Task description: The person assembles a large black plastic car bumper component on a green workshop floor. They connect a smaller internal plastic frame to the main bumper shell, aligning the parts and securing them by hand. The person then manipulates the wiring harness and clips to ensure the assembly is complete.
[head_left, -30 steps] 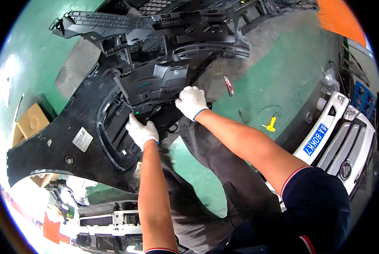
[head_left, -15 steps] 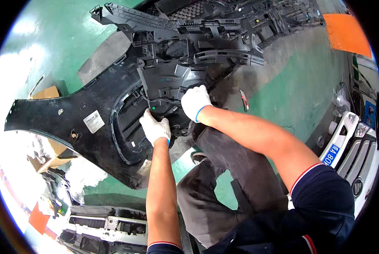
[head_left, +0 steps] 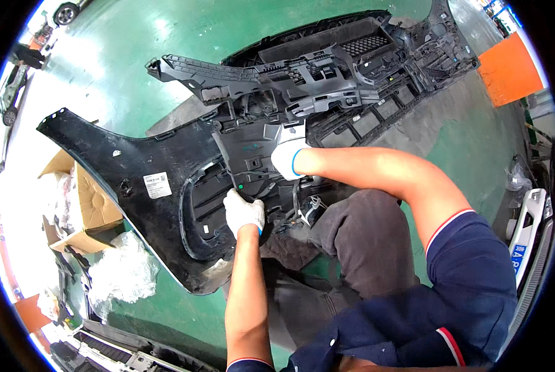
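A large black plastic car bumper cover lies with its ribbed inner side up, a white label stuck on it. On its right part sits a smaller black plastic panel with a green dot. My left hand, in a white glove, is closed at the panel's lower edge, just below the dot. My right hand, gloved too, makes a fist on the panel's right side. Its fingers cover whatever is in its grip. What the left fingers hold is hidden as well.
Beyond the panel lies a long black plastic frame with a mesh grille. An open cardboard box and clear plastic wrap are at the left. A white car front part stands at the right, below an orange board.
The view has shifted, showing more floor at the far side. My right hand has moved up and left along the panel; the left stays by its lower edge. A red cutter no longer shows.
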A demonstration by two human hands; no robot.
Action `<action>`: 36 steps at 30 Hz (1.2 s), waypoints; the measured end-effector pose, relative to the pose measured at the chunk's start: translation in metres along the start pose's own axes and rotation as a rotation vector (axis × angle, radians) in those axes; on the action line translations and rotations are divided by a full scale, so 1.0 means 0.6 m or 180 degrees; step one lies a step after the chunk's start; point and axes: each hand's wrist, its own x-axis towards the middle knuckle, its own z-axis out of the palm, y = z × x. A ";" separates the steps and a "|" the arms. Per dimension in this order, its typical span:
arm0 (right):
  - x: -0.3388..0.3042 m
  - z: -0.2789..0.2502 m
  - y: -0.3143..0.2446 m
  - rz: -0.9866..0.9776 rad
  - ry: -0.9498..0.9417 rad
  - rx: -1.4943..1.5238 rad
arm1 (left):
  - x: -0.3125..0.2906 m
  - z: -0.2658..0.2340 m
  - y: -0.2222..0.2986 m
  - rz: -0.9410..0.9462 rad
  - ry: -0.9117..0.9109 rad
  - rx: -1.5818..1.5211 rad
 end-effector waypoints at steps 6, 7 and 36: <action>-0.028 -0.022 0.023 0.0438 -0.0557 0.1433 | -0.003 -0.003 -0.010 0.0013 0.0108 0.0195; -0.049 -0.040 0.034 0.0551 -0.0674 0.2190 | -0.003 -0.001 -0.010 0.0045 0.0154 0.0260; -0.093 0.146 -0.034 0.0425 0.2489 0.1215 | 0.001 0.010 -0.014 0.0016 0.0166 0.0308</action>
